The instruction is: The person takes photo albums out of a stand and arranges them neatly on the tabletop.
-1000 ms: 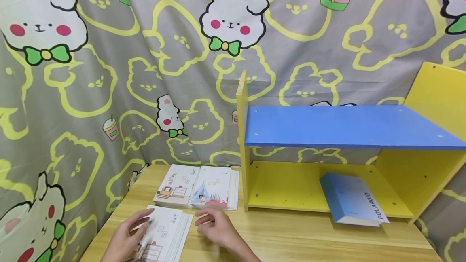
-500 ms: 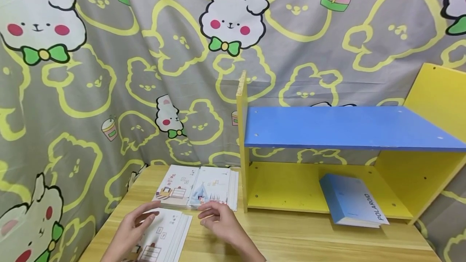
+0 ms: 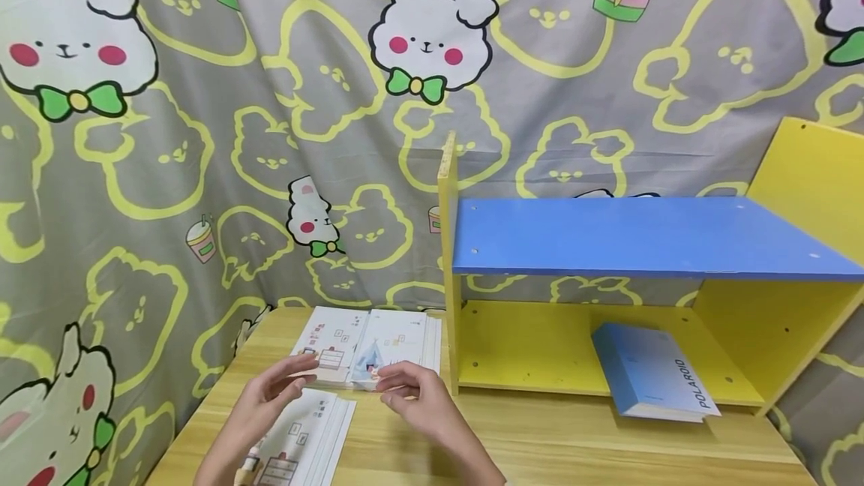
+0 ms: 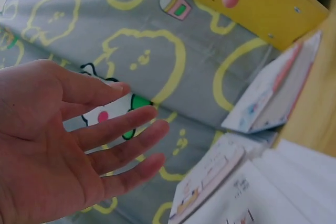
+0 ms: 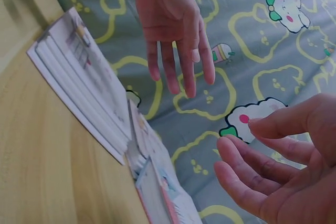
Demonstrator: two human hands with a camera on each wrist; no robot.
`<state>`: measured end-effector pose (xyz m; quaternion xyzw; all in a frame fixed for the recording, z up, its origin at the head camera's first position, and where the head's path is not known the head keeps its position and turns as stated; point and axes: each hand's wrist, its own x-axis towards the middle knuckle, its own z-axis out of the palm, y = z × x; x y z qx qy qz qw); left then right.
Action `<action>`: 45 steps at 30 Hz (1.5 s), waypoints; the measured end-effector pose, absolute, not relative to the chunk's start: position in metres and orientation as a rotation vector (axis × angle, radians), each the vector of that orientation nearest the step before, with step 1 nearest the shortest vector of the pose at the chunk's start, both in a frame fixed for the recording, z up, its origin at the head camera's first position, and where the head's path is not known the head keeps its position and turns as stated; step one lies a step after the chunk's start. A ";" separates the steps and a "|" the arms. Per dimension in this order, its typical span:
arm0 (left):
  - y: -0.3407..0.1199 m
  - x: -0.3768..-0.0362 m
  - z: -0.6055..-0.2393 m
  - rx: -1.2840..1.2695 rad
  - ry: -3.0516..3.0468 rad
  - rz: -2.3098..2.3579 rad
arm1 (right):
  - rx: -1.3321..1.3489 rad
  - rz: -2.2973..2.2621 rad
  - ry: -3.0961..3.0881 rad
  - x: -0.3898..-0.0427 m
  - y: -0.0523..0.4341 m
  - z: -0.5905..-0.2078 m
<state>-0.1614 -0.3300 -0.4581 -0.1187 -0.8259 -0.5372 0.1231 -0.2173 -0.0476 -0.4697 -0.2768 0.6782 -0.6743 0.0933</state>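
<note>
My left hand hovers over the left part of a thick white picture book at the table's front, its fingers loosely bent with nothing in them. To the right, my right hand hangs above the wood, its bent fingertips overlapping the lower edge of a white book with a blue tent drawing. Beside that lies another white book with a drawn cabinet. In the left wrist view the palm of the left hand shows bare. The right wrist view shows both hands apart, the right hand holding nothing.
A yellow shelf with a blue upper board stands at the right on the wooden table. On its lower board a blue POLAROID book juts past the front edge. A patterned grey curtain hangs behind.
Both hands have risen slightly and moved farther back and to the right, off the front book's middle toward the rear books. The books have stayed in place.
</note>
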 end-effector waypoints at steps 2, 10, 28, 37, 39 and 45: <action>-0.329 -0.164 -0.456 -0.380 -2.415 -1.599 | -0.817 -2.006 2.012 -0.218 -0.045 -0.468; -0.318 -0.172 -0.448 -0.408 -2.449 -1.676 | -0.825 -2.037 2.041 -0.220 -0.038 -0.462; -0.294 -0.188 -0.444 -0.535 -2.398 -1.757 | -0.825 -2.030 2.112 -0.223 -0.024 -0.448; -0.279 -0.193 -0.441 -0.472 -2.390 -1.763 | -0.819 -2.036 2.101 -0.220 -0.017 -0.446; -0.276 -0.194 -0.440 -0.488 -2.359 -1.776 | -0.826 -2.036 2.110 -0.220 -0.014 -0.445; -0.266 -0.199 -0.438 -0.518 -2.330 -1.818 | -0.850 -2.027 2.134 -0.219 -0.009 -0.442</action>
